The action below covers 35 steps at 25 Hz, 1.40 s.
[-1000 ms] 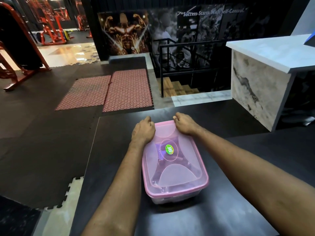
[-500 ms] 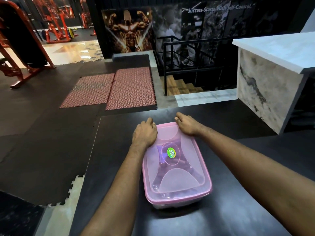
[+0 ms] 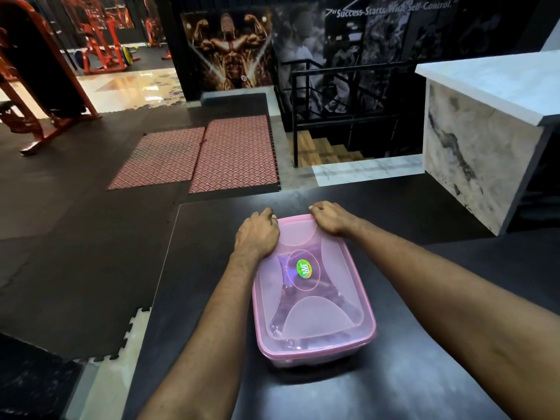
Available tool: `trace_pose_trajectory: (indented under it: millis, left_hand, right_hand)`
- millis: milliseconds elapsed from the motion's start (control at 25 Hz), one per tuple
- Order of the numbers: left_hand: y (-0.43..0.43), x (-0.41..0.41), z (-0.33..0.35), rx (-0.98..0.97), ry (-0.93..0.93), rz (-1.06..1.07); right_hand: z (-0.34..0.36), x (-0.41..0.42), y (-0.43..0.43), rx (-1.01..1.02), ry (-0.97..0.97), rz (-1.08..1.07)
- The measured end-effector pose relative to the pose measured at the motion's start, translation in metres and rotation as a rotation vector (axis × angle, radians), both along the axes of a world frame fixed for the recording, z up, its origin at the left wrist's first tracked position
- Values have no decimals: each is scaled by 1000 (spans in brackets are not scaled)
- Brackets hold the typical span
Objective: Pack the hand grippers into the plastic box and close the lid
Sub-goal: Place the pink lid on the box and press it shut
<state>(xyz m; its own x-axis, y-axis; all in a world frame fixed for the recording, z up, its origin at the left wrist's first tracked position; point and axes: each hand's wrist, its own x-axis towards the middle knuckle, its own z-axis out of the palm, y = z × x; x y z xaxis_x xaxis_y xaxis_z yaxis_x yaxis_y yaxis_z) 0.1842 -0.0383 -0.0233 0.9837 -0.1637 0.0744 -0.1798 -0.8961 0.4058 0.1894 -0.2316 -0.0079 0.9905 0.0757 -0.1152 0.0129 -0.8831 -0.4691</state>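
Plastic box (image 3: 315, 357) sitting mid-bench toward its far edge, hand grippers (image 3: 291, 286) showing purple through the pink lid (image 3: 312, 298). Left hand (image 3: 257, 237) and right hand (image 3: 330, 219) pressing the lid's far corners, fingers curled over the rim, probably snapping it shut.

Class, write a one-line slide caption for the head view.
Both hands, left and right, press the pink lid onto the box.
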Motion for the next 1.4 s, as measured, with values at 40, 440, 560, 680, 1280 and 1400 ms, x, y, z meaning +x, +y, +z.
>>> trace_pose_trajectory:
  millis: [40,440,560,680,1280,1400]
  left_hand:
    - [0,0,0,1,2,0]
    - [-1,2,-1,7,21,2]
    - [-1,2,-1,8,23,-5]
    - [-1,2,-1,8,23,-7]
    - [-4,0,5,-39,78,105]
    - [-6,-4,8,-63,75,121]
  right_hand:
    - [-1,0,0,-2,4,-5]
    - [-3,-2,2,40,-2,-74]
    - [-7,-2,2,68,30,-92]
    - [-8,-2,3,89,30,-113]
    - [-17,-57,-3,109,47,-468]
    - [-18,-58,-1,157,53,-561]
